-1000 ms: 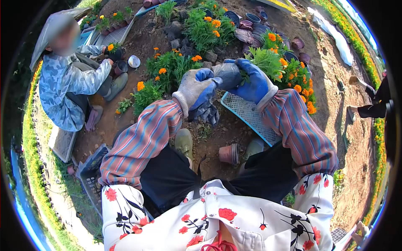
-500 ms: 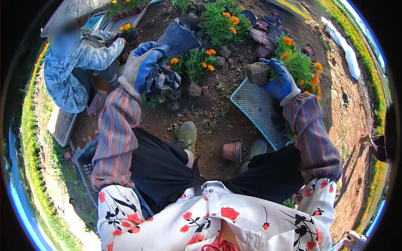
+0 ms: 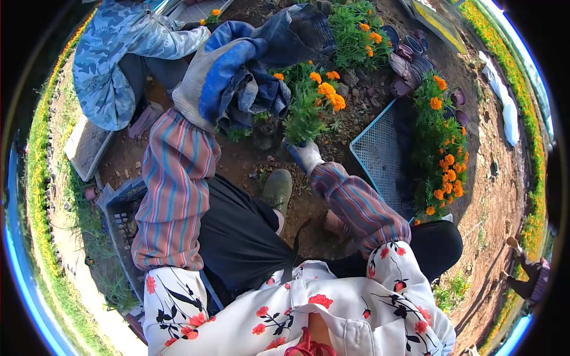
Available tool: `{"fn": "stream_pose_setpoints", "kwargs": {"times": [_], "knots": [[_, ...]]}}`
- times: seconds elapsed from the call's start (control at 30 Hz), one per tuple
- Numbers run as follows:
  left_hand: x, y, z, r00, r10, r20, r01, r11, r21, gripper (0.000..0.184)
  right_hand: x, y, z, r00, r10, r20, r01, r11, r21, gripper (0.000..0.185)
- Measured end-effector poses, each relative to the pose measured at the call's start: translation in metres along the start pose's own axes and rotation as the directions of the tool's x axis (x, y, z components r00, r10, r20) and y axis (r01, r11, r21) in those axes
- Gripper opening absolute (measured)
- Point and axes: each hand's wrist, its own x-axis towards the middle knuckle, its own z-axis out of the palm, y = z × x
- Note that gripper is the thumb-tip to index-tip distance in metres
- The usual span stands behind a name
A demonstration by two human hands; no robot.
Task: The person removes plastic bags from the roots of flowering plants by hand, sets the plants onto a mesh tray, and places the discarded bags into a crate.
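Note:
My left hand [image 3: 217, 77], in a blue and grey glove, is closed on a bunch of crumpled dark plastic pots [image 3: 255, 95]; one dark pot [image 3: 300, 38] sticks out past the fingers. My right hand [image 3: 306, 155], in a white and blue glove, is closed round the base of a marigold plant [image 3: 307, 113] with orange flowers. The plant stands upright just right of the dark plastic. Its root ball is hidden by the fingers and leaves.
A co-worker in a camouflage jacket [image 3: 107, 65] sits at upper left. A blue-edged tray [image 3: 380, 160] lies beside marigolds [image 3: 442, 154] on the right. Stacked pots [image 3: 409, 65] lie at upper right, and a dark crate [image 3: 122, 219] stands at lower left. A boot [image 3: 277, 191] rests on the soil.
My right hand has moved from the tray towards the middle with the plant, now upright. My left hand, still holding dark plastic, has shifted right and looks larger. The view has shifted.

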Motion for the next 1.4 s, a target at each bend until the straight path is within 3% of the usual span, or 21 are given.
{"fn": "stream_pose_setpoints", "kwargs": {"times": [0.07, 0.17, 0.3, 0.37, 0.43, 0.5, 0.53, 0.57, 0.63, 0.67, 0.7, 0.73, 0.83, 0.87, 0.93, 0.97, 1.0, 1.07, 1.13, 1.3, 1.4], "knots": [[0.007, 0.004, 0.009, 0.995, 0.099, 0.029, -0.101, 0.991, 0.086, 0.03, 0.013, 0.007, 0.022, 0.962, 0.27, 0.049, -0.263, 0.958, -0.116, 0.039], [0.018, 0.0, 0.0, 0.997, 0.055, 0.062, -0.054, 0.998, -0.009, 0.041, 0.019, 0.019, 0.047, 0.865, 0.456, 0.209, -0.493, 0.693, 0.526, 0.034], [0.022, 0.006, 0.004, 0.991, -0.057, 0.122, 0.078, 0.983, -0.169, 0.033, 0.05, 0.033, 0.045, 0.799, 0.288, 0.528, -0.585, 0.171, 0.792, 0.02], [0.031, -0.018, 0.003, 0.995, -0.017, -0.099, -0.005, 0.976, -0.217, 0.034, 0.051, 0.022, 0.035, 0.817, 0.294, 0.496, -0.56, 0.201, 0.804, 0.017], [0.033, -0.029, -0.004, 0.871, 0.349, 0.346, -0.46, 0.828, 0.322, 0.035, 0.057, 0.05, 0.033, 0.771, -0.011, 0.636, -0.636, 0.034, 0.771, 0.017], [0.045, -0.036, 0.003, 0.888, 0.374, 0.268, -0.459, 0.767, 0.448, 0.034, 0.03, 0.021, -0.008, 0.835, 0.165, 0.525, -0.547, 0.152, 0.823, 0.017], [0.05, -0.031, 0.007, 0.943, 0.116, 0.312, -0.143, 0.987, 0.067, 0.033, 0.016, 0.012, -0.029, 0.856, 0.315, 0.41, -0.497, 0.285, 0.82, 0.018], [0.052, -0.027, 0.011, 0.888, -0.118, 0.444, 0.264, 0.922, -0.283, 0.032, 0.01, 0.029, -0.044, 0.901, 0.289, 0.324, -0.412, 0.338, 0.846, 0.021], [0.048, -0.027, 0.036, 0.932, -0.127, 0.339, 0.218, 0.944, -0.248, 0.028, -0.003, 0.044, -0.089, 0.911, 0.392, 0.128, -0.294, 0.4, 0.868, 0.02], [0.049, -0.031, 0.042, 0.961, -0.135, 0.24, 0.177, 0.971, -0.16, 0.031, 0.006, 0.089, -0.107, 0.93, 0.32, 0.18, -0.276, 0.284, 0.918, 0.019], [0.05, -0.034, 0.049, 0.981, -0.133, 0.142, 0.143, 0.988, -0.065, 0.035, -0.004, 0.111, -0.137, 0.966, -0.059, 0.253, -0.256, -0.066, 0.964, 0.017], [0.051, -0.035, 0.061, 0.983, -0.143, 0.117, 0.159, 0.977, -0.145, 0.032, -0.023, 0.084, -0.16, 0.862, 0.504, -0.056, -0.111, 0.295, 0.949, 0.018], [0.056, -0.047, 0.081, 0.993, -0.019, 0.115, 0.027, 0.997, -0.068, 0.033, -0.059, 0.12, -0.213, 0.612, 0.75, -0.251, 0.053, 0.278, 0.959, 0.024], [0.066, -0.048, 0.077, 0.877, 0.107, 0.469, -0.066, 0.992, -0.103, 0.02, -0.071, 0.147, -0.225, 0.539, 0.803, -0.253, 0.079, 0.25, 0.965, 0.033], [0.076, -0.049, 0.087, 0.89, -0.054, 0.453, 0.104, 0.991, -0.087, 0.022, -0.103, 0.179, -0.236, 0.283, 0.881, -0.38, 0.146, 0.352, 0.925, 0.046], [0.079, -0.048, 0.093, 0.882, -0.217, 0.419, 0.269, 0.961, -0.069, 0.025, -0.122, 0.206, -0.243, 0.202, 0.661, -0.723, -0.214, 0.75, 0.626, 0.054], [0.075, -0.045, 0.108, 0.876, -0.221, 0.428, 0.272, 0.96, -0.062, 0.025, -0.14, 0.193, -0.254, 0.077, 0.78, -0.622, -0.353, 0.605, 0.714, 0.064], [0.059, -0.037, 0.142, 0.922, -0.222, 0.318, 0.241, 0.97, -0.023, 0.032, -0.156, 0.232, -0.255, 0.011, 0.643, -0.765, -0.509, 0.663, 0.55, 0.078], [0.059, -0.04, 0.146, 0.913, -0.249, 0.322, 0.246, 0.968, 0.05, 0.037, -0.159, 0.216, -0.265, -0.008, 0.582, -0.813, -0.63, 0.628, 0.457, 0.081], [0.053, -0.047, 0.149, 0.844, -0.377, 0.381, 0.375, 0.923, 0.083, 0.035, -0.116, 0.222, -0.304, 0.541, 0.099, -0.835, -0.553, 0.79, -0.264, 0.08], [0.046, -0.052, 0.157, 0.898, -0.321, 0.299, 0.272, 0.942, 0.197, 0.033, -0.094, 0.246, -0.317, 0.485, 0.221, -0.846, -0.344, 0.938, 0.047, 0.07]]}}
